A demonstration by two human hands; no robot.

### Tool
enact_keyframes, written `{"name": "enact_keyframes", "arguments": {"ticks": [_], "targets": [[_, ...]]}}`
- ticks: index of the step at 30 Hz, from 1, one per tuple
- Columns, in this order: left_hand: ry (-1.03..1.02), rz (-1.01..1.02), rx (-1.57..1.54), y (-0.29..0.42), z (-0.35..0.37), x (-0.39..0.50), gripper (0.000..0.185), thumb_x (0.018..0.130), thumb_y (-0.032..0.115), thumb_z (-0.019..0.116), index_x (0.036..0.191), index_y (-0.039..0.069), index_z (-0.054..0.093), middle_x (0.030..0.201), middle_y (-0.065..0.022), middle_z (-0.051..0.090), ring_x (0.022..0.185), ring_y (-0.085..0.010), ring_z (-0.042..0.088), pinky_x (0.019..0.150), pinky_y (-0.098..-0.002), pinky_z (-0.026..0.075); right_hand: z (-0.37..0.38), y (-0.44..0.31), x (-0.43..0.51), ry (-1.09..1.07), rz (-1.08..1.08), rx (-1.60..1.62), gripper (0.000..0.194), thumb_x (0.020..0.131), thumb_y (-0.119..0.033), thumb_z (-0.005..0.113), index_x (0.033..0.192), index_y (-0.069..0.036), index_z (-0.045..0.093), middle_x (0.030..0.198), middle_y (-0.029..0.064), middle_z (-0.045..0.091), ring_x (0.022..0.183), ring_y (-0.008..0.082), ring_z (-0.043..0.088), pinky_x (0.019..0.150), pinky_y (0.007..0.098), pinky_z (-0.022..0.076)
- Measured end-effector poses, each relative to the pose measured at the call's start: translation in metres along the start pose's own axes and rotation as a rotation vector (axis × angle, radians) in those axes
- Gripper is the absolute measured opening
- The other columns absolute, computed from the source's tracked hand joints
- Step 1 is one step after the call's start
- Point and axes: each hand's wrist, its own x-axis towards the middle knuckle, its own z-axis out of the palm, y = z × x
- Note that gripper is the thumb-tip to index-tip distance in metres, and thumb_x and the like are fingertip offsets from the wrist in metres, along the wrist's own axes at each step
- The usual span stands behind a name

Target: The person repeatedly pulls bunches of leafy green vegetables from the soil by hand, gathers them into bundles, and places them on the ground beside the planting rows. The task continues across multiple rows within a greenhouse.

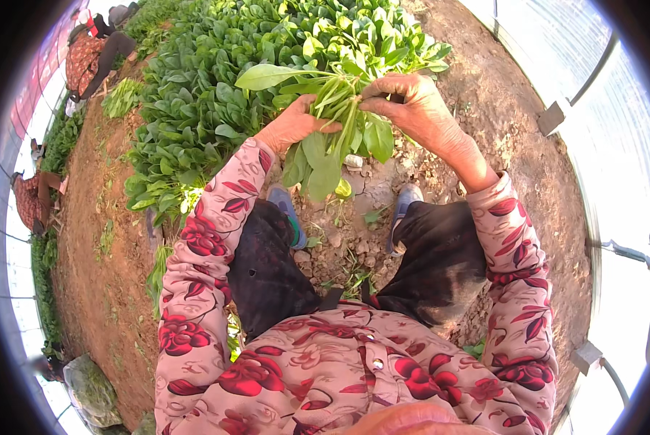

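My left hand (297, 126) grips a bunch of leafy greens (325, 171), apparently spinach, with the thumb across its pale stems. The broad leaves hang down over the soil between my feet, and one long leaf sticks out to the left. At the root end of the bunch, my right hand (412, 106) pinches the stem bases between thumb and forefinger. Its palm side is shadowed, so anything else inside is hidden. Just beyond both hands grows a dense bed of the same greens (222, 81).
Bare soil (520, 179) runs along the right, beside the greenhouse's plastic film wall (618, 179) and grey blocks (553, 117). Cut greens (123, 98) lie in a pile to the left. Two people (83, 62) crouch farther left. A filled plastic bag (90, 389) sits lower left.
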Motion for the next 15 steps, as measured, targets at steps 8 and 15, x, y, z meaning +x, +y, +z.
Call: {"name": "enact_keyframes", "arguments": {"ticks": [8,15], "targets": [[0.066,0.025,0.160,-0.016,-0.015,0.010,0.045,0.077,0.004,0.072,0.120,0.002,0.059,0.110,-0.0048,0.065,0.099,-0.0129,0.059,0.093,-0.0282,0.044,-0.016,-0.014,-0.010,-0.330,0.199,-0.132,0.017,0.078,-0.025,0.069,0.087,-0.011,0.071,0.078,0.0088,0.067,0.076,0.0270,0.065,0.071,0.0345,0.0515],[0.007,0.068,0.143,-0.014,-0.003,0.010,0.047,0.078,0.005,0.071,0.123,0.002,0.057,0.111,-0.0046,0.065,0.101,-0.0136,0.059,0.095,-0.0287,0.043,0.013,-0.002,-0.006,0.146,-0.159,-0.435,0.017,0.073,-0.018,0.072,0.090,-0.016,0.071,0.077,0.0040,0.058,0.075,0.0238,0.063,0.065,0.0359,0.0512]]}}
